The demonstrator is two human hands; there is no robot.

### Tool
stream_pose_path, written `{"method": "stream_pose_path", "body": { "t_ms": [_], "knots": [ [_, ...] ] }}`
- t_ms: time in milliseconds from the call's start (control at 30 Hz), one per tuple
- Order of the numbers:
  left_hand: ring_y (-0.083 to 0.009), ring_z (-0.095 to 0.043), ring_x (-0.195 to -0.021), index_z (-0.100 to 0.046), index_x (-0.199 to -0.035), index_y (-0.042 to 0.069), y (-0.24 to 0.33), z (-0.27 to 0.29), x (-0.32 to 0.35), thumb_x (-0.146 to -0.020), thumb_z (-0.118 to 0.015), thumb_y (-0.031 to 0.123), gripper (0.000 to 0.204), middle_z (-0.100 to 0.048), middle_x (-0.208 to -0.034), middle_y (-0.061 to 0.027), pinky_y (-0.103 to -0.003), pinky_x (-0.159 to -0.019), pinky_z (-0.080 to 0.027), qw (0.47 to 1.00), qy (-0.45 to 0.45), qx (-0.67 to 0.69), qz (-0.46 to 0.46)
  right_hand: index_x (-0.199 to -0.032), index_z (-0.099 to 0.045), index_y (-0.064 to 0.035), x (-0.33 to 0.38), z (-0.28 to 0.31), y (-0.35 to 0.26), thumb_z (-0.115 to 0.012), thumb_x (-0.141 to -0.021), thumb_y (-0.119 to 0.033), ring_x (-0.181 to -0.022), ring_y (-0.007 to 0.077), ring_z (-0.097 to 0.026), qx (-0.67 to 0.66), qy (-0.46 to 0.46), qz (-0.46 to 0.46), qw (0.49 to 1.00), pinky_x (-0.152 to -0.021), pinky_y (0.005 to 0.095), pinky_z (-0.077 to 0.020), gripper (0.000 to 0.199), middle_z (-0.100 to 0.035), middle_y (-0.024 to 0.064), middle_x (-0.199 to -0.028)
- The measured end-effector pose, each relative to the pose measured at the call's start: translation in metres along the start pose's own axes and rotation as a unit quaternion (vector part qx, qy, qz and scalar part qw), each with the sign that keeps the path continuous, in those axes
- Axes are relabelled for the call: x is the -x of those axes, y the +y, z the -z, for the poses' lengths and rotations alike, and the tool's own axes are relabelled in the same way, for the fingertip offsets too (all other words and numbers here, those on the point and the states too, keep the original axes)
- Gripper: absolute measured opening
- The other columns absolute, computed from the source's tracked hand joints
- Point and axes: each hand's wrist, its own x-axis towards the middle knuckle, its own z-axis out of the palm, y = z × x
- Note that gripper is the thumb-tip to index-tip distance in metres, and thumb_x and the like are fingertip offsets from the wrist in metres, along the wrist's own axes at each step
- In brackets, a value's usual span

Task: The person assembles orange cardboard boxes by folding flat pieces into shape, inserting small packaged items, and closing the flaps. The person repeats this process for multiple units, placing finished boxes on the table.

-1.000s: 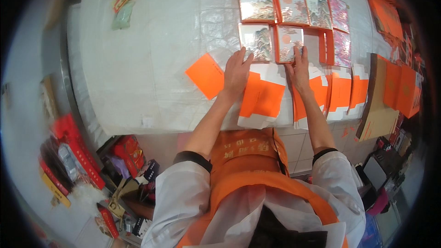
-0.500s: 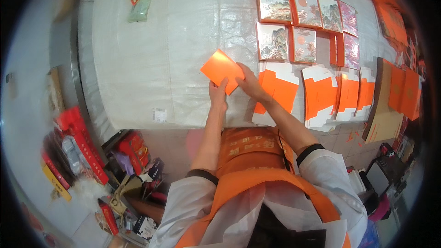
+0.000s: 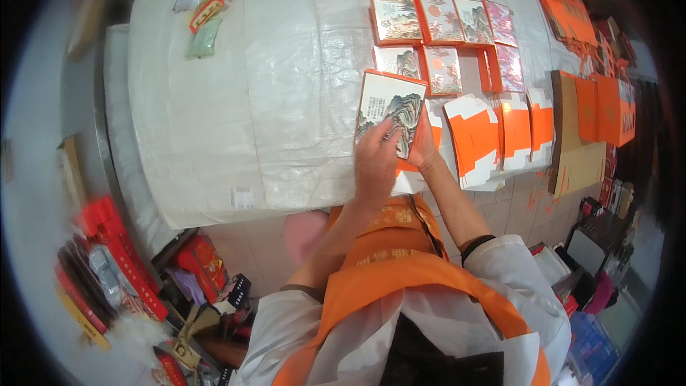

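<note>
Hands (image 3: 376,161), two, on one box (image 3: 391,106)

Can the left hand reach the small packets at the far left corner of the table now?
Probably not without leaning. The left hand is on the picture box near the table's front edge, and the small packets lie far across bare white cover; nothing blocks the way.

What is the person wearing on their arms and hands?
Both hands are bare, with no gloves: the left hand and the right hand. The forearms are bare too. White sleeves are pushed up near the elbows, with dark cuffs at their ends. Over the white top sits an orange vest.
</note>
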Motion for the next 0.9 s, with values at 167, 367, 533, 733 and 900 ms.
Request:
{"method": "stream_pose_path", "body": {
  "t_ms": [167,367,533,733,900],
  "knots": [
    [-0.0251,-0.043,-0.117,-0.027,-0.133,-0.007,-0.012,0.016,-0.012,-0.083,-0.058,0.016,0.062,-0.047,-0.123,-0.0162,-0.034,-0.100,-0.032,0.919,-0.037,0.205,0.335,-0.128,-0.041,-0.0054,0.014,-0.006,-0.002,-0.025,-0.092,-0.057,-0.106,0.0259,-0.056,0.041,0.072,-0.055,0.995,-0.088,0.0403,-0.0494,0.065,-0.053,0.0101,-0.121],
    [-0.0135,-0.048,-0.108,-0.031,-0.130,-0.006,-0.019,-0.017,-0.009,-0.090,-0.052,0.016,0.050,-0.049,-0.121,-0.0113,-0.026,-0.093,-0.037,0.781,0.005,0.418,0.464,-0.128,-0.040,-0.0069,0.046,0.003,-0.011,-0.035,-0.094,-0.047,-0.105,0.0173,-0.054,0.156,0.191,-0.027,0.969,-0.089,0.0369,-0.0457,0.053,-0.053,0.0063,-0.118],
    [-0.0118,-0.048,-0.106,-0.035,-0.128,-0.004,-0.008,-0.061,-0.011,-0.091,-0.052,0.019,0.047,-0.050,-0.120,-0.0092,-0.025,-0.090,-0.038,0.738,0.009,0.409,0.537,-0.124,-0.045,-0.0114,0.089,0.015,-0.028,-0.047,-0.091,-0.035,-0.107,0.0146,-0.050,0.160,0.172,0.049,0.971,-0.092,0.0339,-0.0396,0.040,-0.053,0.0036,-0.117],
    [-0.0095,-0.048,-0.092,-0.047,-0.115,-0.002,0.014,-0.119,-0.020,-0.090,-0.055,0.021,0.035,-0.054,-0.104,-0.0033,-0.024,-0.081,-0.038,0.767,0.004,0.375,0.520,-0.122,-0.045,-0.0089,0.114,0.039,-0.069,-0.054,-0.089,-0.025,-0.101,0.0150,-0.052,0.182,0.230,0.075,0.953,-0.088,0.0337,-0.0439,0.037,-0.054,0.0038,-0.110],
    [-0.0116,-0.050,-0.097,-0.047,-0.116,-0.003,-0.020,-0.136,-0.041,-0.090,-0.055,0.020,0.035,-0.054,-0.108,-0.0062,-0.025,-0.084,-0.039,0.818,0.090,0.350,0.448,-0.118,-0.044,-0.0044,0.066,0.059,-0.092,-0.050,-0.091,-0.017,-0.095,0.0120,-0.053,0.219,0.180,0.051,0.958,-0.083,0.0291,-0.0463,0.030,-0.055,0.0059,-0.104]
  ]
}}
